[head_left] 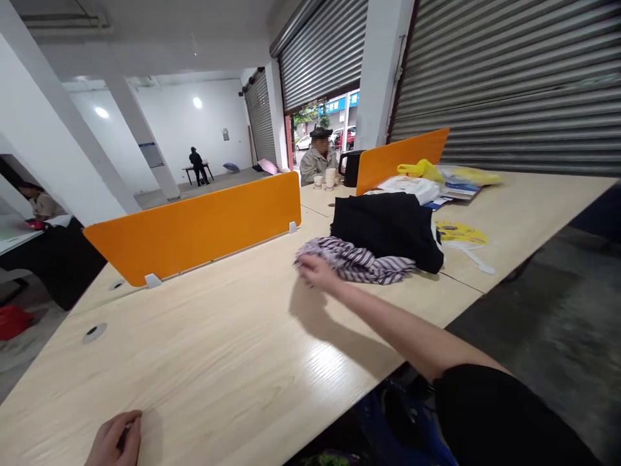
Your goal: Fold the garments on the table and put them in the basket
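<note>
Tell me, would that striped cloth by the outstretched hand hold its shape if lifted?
Probably not: the striped cloth lies crumpled in soft folds, so it would likely droop. It looks thin, so probably light. Pushed by the right hand, it may bunch rather than slide.

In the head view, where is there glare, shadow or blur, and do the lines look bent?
Head view: ceiling lamps glare on the glossy table near the right hand; the arm casts a soft shadow beneath it. The floor at right is motion-blurred. Wide-angle distortion tilts the pillars and shutters. The striped cloth and left hand stay fairly sharp.
</note>
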Demonstrator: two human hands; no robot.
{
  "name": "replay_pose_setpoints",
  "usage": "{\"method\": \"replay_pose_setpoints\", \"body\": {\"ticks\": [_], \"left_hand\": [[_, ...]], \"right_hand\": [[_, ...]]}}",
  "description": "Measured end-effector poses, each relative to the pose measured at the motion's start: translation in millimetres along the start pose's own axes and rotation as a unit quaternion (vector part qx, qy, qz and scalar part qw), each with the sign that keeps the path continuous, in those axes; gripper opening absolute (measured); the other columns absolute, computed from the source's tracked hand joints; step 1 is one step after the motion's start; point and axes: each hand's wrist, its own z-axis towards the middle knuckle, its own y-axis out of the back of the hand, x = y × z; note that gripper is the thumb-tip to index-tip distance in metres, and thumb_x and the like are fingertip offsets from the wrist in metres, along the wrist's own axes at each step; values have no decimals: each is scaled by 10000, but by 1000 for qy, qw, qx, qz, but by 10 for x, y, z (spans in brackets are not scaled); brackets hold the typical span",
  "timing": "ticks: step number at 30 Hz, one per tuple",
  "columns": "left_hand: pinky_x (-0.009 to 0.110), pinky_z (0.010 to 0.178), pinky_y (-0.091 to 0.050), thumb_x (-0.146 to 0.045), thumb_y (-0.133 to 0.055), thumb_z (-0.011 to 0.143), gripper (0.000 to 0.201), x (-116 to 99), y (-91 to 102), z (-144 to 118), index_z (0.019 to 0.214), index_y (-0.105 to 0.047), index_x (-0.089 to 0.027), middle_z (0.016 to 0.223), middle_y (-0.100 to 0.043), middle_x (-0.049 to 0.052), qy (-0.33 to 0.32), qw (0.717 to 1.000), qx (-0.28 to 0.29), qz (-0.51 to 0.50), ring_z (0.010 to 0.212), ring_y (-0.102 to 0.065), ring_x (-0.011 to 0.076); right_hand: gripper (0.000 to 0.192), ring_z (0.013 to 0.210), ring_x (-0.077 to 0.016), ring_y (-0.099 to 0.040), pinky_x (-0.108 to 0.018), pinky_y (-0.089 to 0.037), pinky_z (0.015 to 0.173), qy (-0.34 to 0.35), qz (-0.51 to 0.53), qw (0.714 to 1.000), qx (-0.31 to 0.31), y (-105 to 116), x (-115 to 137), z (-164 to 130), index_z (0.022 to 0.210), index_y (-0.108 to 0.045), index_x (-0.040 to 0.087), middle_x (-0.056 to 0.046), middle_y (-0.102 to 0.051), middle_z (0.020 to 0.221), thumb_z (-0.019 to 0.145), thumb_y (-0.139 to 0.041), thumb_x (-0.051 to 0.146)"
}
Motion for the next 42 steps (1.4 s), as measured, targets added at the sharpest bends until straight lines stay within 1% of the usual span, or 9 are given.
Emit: {"method": "replay_pose_setpoints", "body": {"ticks": [2, 4, 6, 12, 21, 26, 34, 38, 42], "left_hand": [[361, 788, -501, -510, -429, 758, 321, -126, 58, -41, 820, -632, -270, 946, -634, 28, 6, 1000, -1, 15, 937, -615, 248], [347, 802, -497, -495, -417, 772, 316, -256, 132, -91, 823, -616, -255, 950, -634, 36, 18, 1000, 10, 22, 950, -606, 242], [340, 860, -479, -493, -399, 799, 320, -358, 198, -131, 840, -595, -244, 973, -635, 45, 21, 999, 26, 11, 978, -598, 236], [315, 938, -441, -489, -397, 824, 377, -456, 263, -172, 1036, -565, -226, 1073, -634, 45, 51, 995, 69, -51, 1051, -581, 217], [314, 866, -464, -265, -442, 782, 332, -415, 244, -232, 1080, -577, -207, 1022, -649, 48, 67, 995, 61, -29, 962, -606, 207], [327, 898, -454, -228, -360, 842, 272, -382, 228, -220, 993, -586, -209, 1027, -631, 64, 91, 996, 0, 10, 995, -590, 213], [373, 900, -430, -335, -355, 924, 272, -779, 359, -363, 927, -578, -179, 937, -576, 106, -6, 989, -119, 84, 967, -548, 245], [372, 842, -420, -447, -472, 890, 264, -1447, 202, -590, 930, -584, -211, 909, -613, 92, -126, 988, 26, 86, 905, -564, 243], [392, 797, -419, -371, -558, 833, 224, -1944, -170, -638, 945, -582, -179, 940, -629, 142, -156, 964, 158, 145, 914, -574, 287]], "right_hand": [[115, 740, -149, -605, -244, -464, 713, 149, 59, 971, 179, -522, 459, -316, 713, -619, 200, -1, -658, 736, 793, -579, 272], [185, 830, -140, -616, -225, -460, 757, 316, 142, 865, 363, -853, 824, -649, 885, -668, 203, -21, -688, 884, 839, -582, 361], [251, 903, -148, -615, -243, -452, 814, 381, 166, 811, 412, -967, 999, -862, 1012, -667, 210, -50, -688, 972, 879, -542, 382], [437, 1151, -316, -493, -489, -353, 984, 194, -38, 955, 220, -948, 441, -624, 1132, -646, 225, -127, -592, 1237, 708, -695, 317], [193, 729, -193, -576, -298, -457, 667, -12, 141, 987, 78, -730, -168, -528, 826, -615, 217, -15, -621, 743, 787, -520, 380], [242, 595, -151, -545, -276, -448, 562, -206, 305, 923, -113, -641, -416, -461, 792, -582, 211, 13, -587, 669, 676, -620, 420], [317, 693, -217, -603, -316, -465, 628, -158, 119, 979, 39, -685, -350, -487, 809, -657, 210, -23, -651, 692, 552, -731, 379], [247, 778, -251, -633, -359, -492, 715, -129, 152, 972, 120, -742, -208, -529, 768, -679, 197, -58, -696, 746, 590, -707, 368], [413, 811, -230, -664, -348, -526, 710, -141, 388, 896, 167, -739, -78, -626, 993, -676, 188, -62, -718, 866, 657, -705, 427]]}}
